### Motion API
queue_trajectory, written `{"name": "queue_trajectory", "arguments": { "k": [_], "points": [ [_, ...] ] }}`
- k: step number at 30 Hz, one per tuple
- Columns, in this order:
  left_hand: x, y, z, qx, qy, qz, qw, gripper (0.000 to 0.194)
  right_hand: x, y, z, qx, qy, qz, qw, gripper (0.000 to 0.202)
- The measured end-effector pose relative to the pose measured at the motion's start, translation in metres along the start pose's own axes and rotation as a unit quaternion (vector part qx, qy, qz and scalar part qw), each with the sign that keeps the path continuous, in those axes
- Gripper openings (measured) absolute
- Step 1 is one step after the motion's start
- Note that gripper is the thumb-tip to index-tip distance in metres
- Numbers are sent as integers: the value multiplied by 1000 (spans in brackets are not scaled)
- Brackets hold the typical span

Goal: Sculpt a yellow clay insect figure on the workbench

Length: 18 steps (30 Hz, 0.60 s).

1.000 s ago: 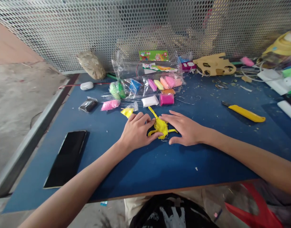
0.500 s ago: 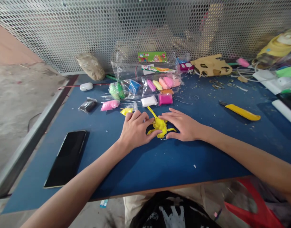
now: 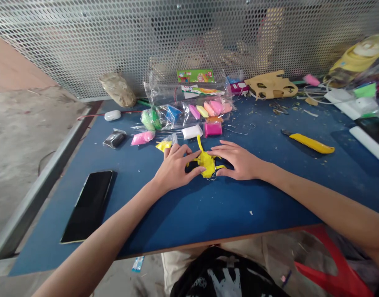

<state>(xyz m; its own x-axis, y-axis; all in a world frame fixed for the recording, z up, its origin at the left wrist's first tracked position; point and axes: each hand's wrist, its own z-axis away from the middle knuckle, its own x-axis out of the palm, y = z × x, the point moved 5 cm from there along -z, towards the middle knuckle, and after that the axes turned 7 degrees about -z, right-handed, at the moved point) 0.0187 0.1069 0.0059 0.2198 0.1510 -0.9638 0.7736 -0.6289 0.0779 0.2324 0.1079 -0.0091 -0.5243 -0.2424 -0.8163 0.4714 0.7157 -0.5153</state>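
Note:
A yellow modelling-clay figure (image 3: pixel 207 164) lies on the blue table, a long strand pointing away from me and thin limbs out to the sides. Thin wire shows at its near edge. My left hand (image 3: pixel 176 168) holds its left side, with the thumb on the body and the fingertips at a left limb. From the right, my right hand (image 3: pixel 238 160) grips the figure, index fingertip at the top edge and thumb by the lower right limb. The fingers partly cover the limbs. Just beyond my left hand is a yellow clay packet (image 3: pixel 164 145).
Clay packets, among them a white one (image 3: pixel 192 132) and a magenta one (image 3: pixel 213 129), lie beyond my hands. A phone (image 3: pixel 88 206) is at left, a yellow utility knife (image 3: pixel 311 143) at right. Perforated metal mesh (image 3: pixel 115 37) stands along the back.
The figure has turned slightly, and its long strand now stands straighter. Its left limb shows thinner between my left fingers. Both hands stay around it; the view has shifted a little.

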Motion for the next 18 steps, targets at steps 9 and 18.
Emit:
{"name": "queue_trajectory", "arguments": {
  "k": [9,18],
  "points": [
    [-1,-7,1,26,-6,30,999,65,7,-1,3,-58,-38,23,997,93],
    [-14,7,10,200,-31,39,979,84,-1,-17,14,-169,-110,15,979,94]
  ]
}}
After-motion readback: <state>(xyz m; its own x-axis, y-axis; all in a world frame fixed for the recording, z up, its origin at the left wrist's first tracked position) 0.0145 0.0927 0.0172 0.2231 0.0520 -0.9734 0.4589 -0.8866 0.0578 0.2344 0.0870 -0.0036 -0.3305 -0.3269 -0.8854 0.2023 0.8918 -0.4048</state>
